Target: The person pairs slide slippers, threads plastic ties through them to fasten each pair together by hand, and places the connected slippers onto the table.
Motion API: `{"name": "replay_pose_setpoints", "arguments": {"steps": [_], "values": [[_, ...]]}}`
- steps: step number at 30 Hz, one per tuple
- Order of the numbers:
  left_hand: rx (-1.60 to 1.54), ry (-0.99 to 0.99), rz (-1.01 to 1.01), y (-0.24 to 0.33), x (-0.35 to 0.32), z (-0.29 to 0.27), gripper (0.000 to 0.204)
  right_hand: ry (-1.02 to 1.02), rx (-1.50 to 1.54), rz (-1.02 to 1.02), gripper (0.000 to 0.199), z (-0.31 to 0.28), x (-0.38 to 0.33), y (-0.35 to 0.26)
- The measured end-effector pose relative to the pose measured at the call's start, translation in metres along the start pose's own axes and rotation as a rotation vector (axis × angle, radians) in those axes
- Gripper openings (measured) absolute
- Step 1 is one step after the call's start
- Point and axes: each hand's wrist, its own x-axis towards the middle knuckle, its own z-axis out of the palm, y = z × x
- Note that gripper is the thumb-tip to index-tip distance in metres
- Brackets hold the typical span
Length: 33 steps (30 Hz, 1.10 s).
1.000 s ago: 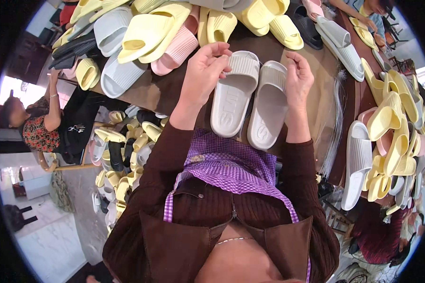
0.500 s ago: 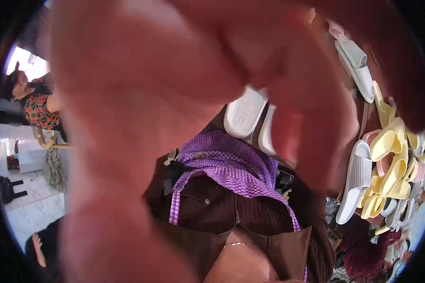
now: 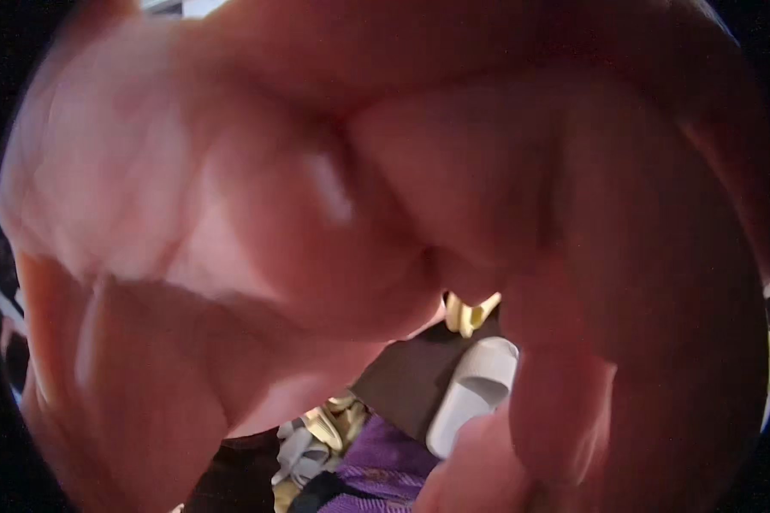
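A large blurred hand fills most of the picture, very close to the camera. From its wrist at the lower left I take it for my left hand (image 3: 299,231). Its fingers arch over to the right and bend down, and whether they grip anything is hidden. Through the gap below the palm a white slipper (image 3: 472,389) lies tilted on a dark brown surface (image 3: 411,372). Skin overlaps the slipper's lower end; it may be part of my right hand (image 3: 479,470), but its fingers cannot be made out.
Beyond the white slipper, a pale yellow slipper (image 3: 470,315) shows partly. Grey slippers (image 3: 301,455) and pale yellow slippers (image 3: 325,427) are heaped at the lower left of the gap. A purple checked apron (image 3: 389,462) covers my lap beside them.
The large hand now covers more of the picture. The view has shifted, so the apron sits lower and the slipper pile and people at the sides are mostly hidden.
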Motion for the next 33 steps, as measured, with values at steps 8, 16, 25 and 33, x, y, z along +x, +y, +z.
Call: {"name": "replay_pose_setpoints", "arguments": {"steps": [8,16,25,33], "values": [[0.262,0.001,0.08,0.053,0.018,-0.031,0.052,-0.174,0.049,-0.17,0.026,0.005,0.035,0.006],[0.431,0.067,0.084,0.115,-0.013,-0.045,0.05,-0.235,0.087,-0.254,0.025,0.044,0.039,0.019],[0.615,0.161,0.103,0.196,-0.05,-0.033,0.047,-0.309,0.122,-0.334,0.025,0.096,0.028,0.01],[0.662,0.208,0.101,0.21,-0.066,-0.023,0.044,-0.288,0.064,-0.415,0.025,0.111,0.018,-0.005]]}}
